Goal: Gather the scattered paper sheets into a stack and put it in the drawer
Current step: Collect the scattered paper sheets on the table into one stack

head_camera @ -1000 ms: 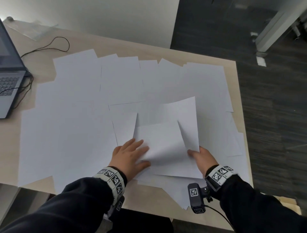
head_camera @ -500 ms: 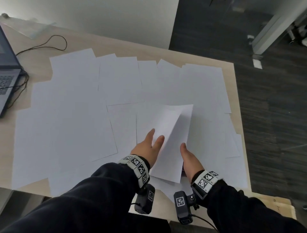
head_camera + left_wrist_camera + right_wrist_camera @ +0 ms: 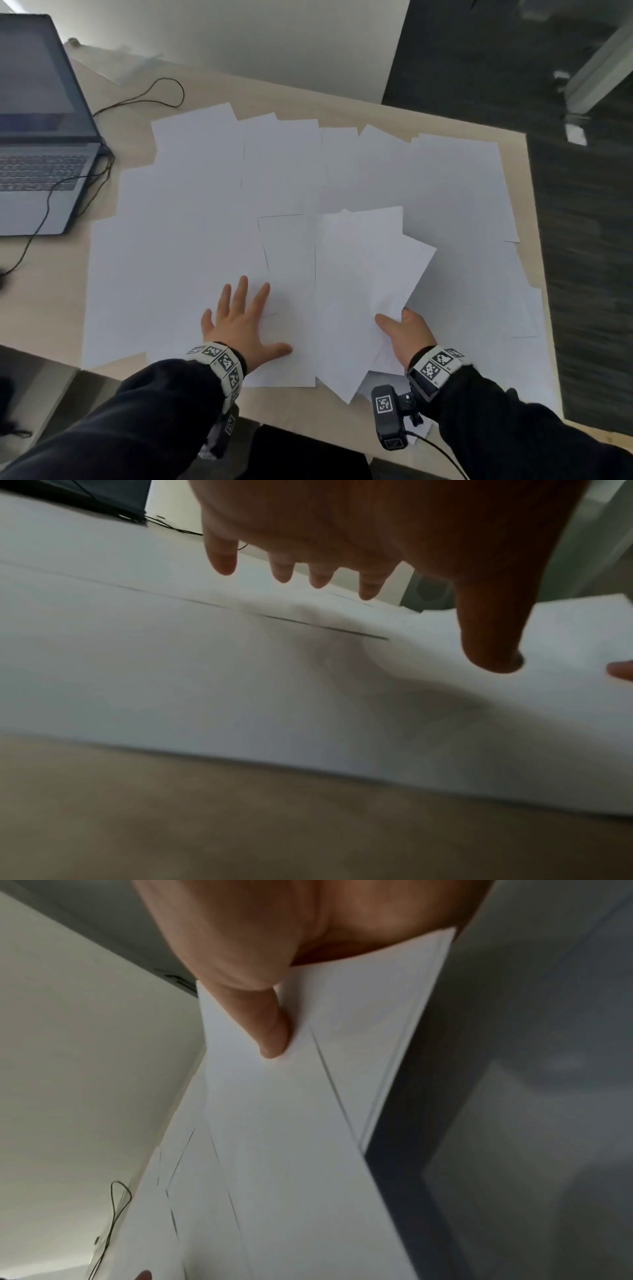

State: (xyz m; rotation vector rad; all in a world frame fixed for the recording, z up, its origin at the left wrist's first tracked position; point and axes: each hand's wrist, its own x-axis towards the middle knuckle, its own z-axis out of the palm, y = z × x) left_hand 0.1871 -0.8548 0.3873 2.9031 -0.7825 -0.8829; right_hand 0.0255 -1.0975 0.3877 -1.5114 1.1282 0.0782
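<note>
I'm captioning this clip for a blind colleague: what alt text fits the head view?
The right hand pinches a small fan of held sheets while the left hand, fingers spread, is over the loose sheets covering a wooden table. An open laptop sits far left.

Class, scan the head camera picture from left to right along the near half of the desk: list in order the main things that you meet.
Open grey laptop → black cable → spread-out left hand over the flat white sheets → fanned white sheets pinched by the right hand → dark floor.
</note>
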